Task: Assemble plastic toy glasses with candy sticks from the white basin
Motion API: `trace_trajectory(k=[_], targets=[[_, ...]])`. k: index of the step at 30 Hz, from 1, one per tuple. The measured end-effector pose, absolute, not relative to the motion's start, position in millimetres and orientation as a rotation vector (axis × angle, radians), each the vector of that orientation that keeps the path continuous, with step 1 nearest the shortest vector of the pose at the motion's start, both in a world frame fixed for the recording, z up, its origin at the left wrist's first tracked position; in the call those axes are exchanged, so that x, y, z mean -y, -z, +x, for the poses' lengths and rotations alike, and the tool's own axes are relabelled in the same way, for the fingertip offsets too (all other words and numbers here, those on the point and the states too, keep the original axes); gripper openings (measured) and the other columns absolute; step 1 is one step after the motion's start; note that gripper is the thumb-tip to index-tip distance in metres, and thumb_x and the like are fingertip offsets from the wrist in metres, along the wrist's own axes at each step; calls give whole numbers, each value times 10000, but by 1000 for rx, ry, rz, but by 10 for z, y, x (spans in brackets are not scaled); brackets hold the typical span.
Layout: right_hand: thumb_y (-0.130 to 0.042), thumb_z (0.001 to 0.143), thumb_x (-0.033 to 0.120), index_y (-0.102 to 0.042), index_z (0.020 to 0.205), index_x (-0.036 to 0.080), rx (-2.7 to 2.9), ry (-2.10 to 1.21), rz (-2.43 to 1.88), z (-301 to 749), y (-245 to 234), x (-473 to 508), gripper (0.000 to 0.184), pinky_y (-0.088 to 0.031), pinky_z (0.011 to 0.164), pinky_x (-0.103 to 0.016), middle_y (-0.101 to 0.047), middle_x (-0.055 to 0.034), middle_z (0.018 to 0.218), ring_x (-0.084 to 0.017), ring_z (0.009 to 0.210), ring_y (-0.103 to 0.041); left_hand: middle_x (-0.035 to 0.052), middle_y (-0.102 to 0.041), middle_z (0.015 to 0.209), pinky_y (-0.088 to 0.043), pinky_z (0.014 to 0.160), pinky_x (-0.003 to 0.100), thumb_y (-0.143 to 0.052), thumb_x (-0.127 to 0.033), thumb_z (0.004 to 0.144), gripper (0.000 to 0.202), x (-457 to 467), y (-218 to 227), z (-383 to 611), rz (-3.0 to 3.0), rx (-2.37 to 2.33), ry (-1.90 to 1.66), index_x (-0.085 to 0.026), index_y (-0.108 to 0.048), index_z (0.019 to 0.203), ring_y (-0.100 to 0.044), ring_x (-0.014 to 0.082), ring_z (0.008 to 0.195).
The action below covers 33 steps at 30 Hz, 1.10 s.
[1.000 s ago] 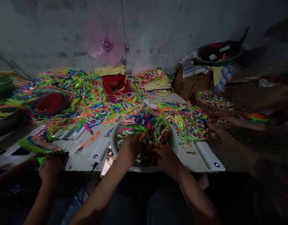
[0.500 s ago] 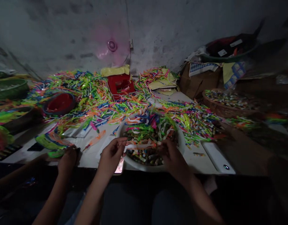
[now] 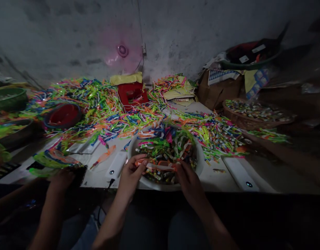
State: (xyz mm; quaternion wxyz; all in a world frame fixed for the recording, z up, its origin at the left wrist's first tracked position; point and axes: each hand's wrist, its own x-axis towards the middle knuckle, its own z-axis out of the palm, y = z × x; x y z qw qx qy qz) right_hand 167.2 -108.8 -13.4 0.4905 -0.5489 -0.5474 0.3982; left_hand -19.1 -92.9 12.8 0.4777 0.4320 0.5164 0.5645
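Note:
My left hand [image 3: 131, 173] pinches one end of a white and orange plastic strip [image 3: 160, 167]. At the strip's other end, my right hand [image 3: 188, 176] is closed on it, so it stretches level between both hands. Below it is a pale round basin [image 3: 200, 156], holding small printed tube-like pieces [image 3: 162, 177]. Green, white and pink strips [image 3: 160, 144] lie on top of these pieces toward the basin's far side. What the small pieces are, I cannot tell.
Co-workers' hands show at left [image 3: 61, 178], by colourful strips, and at right [image 3: 249, 139]. White power banks [image 3: 117, 165] [image 3: 240, 173] flank the basin. Behind are a strip heap [image 3: 92, 93], a red box-like object [image 3: 131, 95] and a spinning pink fan [image 3: 122, 51].
The strip stays between my hands, now a little lower. A phone beside my left wrist is no longer visible. The left co-worker's hand has shifted left, and another arm has reached in from the right.

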Motion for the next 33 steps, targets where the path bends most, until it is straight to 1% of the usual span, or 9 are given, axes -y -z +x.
trace_trajectory(k=[3, 5, 8, 12, 17, 20, 25, 30, 33], targets=[[-389, 900, 539, -555, 770, 183, 1464, -935, -1383, 1595, 47, 1114, 414, -343, 507, -223, -514, 26, 585, -127, 562, -485, 0, -662, 766, -435, 648, 188, -741, -373, 696, 305, 959, -29, -97, 915, -1157, -1476, -159, -662, 899, -561, 97, 673], [-368, 914, 516, -519, 731, 189, 1518, -908, -1390, 1545, 21, 1130, 404, -301, 505, -233, -455, 39, 552, -122, 531, -442, 4, -665, 776, -443, 719, 191, -741, -357, 704, 246, 977, 1, -24, 894, -1090, -1447, -148, -666, 810, -587, 104, 746], [-335, 926, 509, -506, 766, 197, 1529, -935, -1354, 1524, 26, 1149, 390, -324, 546, -245, -474, 27, 607, -134, 575, -465, 30, -684, 829, -472, 769, 221, -713, -361, 737, 262, 994, -36, 36, 879, -1022, -1347, -140, -672, 873, -620, 133, 825], [-280, 946, 501, -525, 942, 205, 1493, -970, -1309, 1594, 45, 1199, 384, -389, 618, -249, -557, -1, 731, -149, 663, -520, 41, -692, 818, -531, 739, 254, -695, -379, 752, 296, 986, -147, -21, 756, -980, -1356, -122, -653, 893, -657, 138, 745], [-383, 939, 391, -558, 961, 207, 1693, -802, -1244, 1625, 68, 1284, 255, -427, 714, -245, -636, -29, 883, -160, 813, -585, 24, -702, 792, -563, 663, 225, -723, -369, 728, 323, 994, -197, -89, 744, -1028, -1394, -120, -632, 912, -675, 124, 665], [-422, 928, 335, -576, 1010, 213, 1794, -701, -1200, 1587, 76, 1299, 212, -447, 728, -239, -656, -37, 949, -159, 857, -608, 32, -707, 847, -574, 657, 228, -720, -362, 732, 336, 1019, -203, -78, 797, -1038, -1379, -114, -634, 941, -679, 125, 673], [-439, 923, 311, -609, 1028, 198, 1841, -559, -1215, 1566, 47, 1288, 229, -470, 766, -253, -678, -60, 992, -168, 898, -630, 52, -712, 874, -584, 685, 263, -732, -376, 712, 346, 1049, -236, -54, 831, -1046, -1346, -108, -651, 914, -680, 138, 684], [-442, 918, 298, -639, 1047, 199, 1931, -548, -1238, 1583, 22, 1280, 256, -480, 770, -278, -696, -74, 1005, -188, 907, -646, 37, -711, 833, -571, 657, 266, -717, -402, 719, 388, 1074, -232, -72, 899, -1097, -1318, -137, -648, 993, -672, 145, 676], [-471, 895, 289, -667, 976, 208, 1931, -551, -1277, 1585, -13, 1301, 227, -473, 752, -286, -703, -71, 957, -193, 856, -650, 41, -714, 827, -561, 661, 271, -704, -433, 720, 349, 1104, -212, -79, 933, -1124, -1297, -143, -653, 907, -666, 153, 678]])
